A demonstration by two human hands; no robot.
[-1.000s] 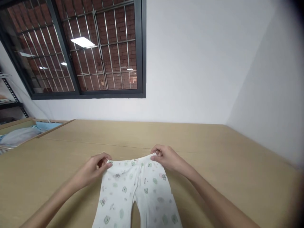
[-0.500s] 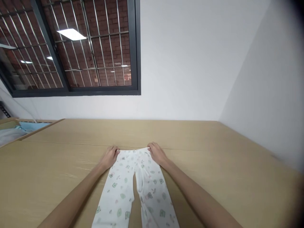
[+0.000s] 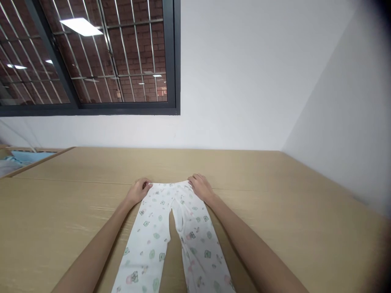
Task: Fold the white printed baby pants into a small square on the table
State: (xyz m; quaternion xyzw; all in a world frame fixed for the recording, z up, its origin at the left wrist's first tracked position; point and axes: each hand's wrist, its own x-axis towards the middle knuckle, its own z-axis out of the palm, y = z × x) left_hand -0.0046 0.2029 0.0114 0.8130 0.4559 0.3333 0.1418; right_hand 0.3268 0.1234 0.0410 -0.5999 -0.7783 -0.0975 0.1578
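Note:
White pants [image 3: 152,228] with a print of green and pink figures lie flat on the tan table, waistband away from me and both legs stretched toward me. At the left corner of the waistband, my left hand [image 3: 139,191] is closed, thumb and fingers pinching the fabric. My right hand [image 3: 200,187] grips the right corner, its fingers bent over the edge. The waistband runs nearly straight between the two hands. The lower ends of the legs fall outside the view.
The tan tabletop [image 3: 290,219] reaches back to a white wall [image 3: 232,73]. A dark-framed window [image 3: 128,108] with metal bars is at upper left. Beyond a raised wooden edge at far left lies light blue and white cloth [image 3: 29,156].
Both hands and the pants' waistband appear slightly farther up in the view. The camera has tilted and shifted a little, so the window sits higher and more to the left.

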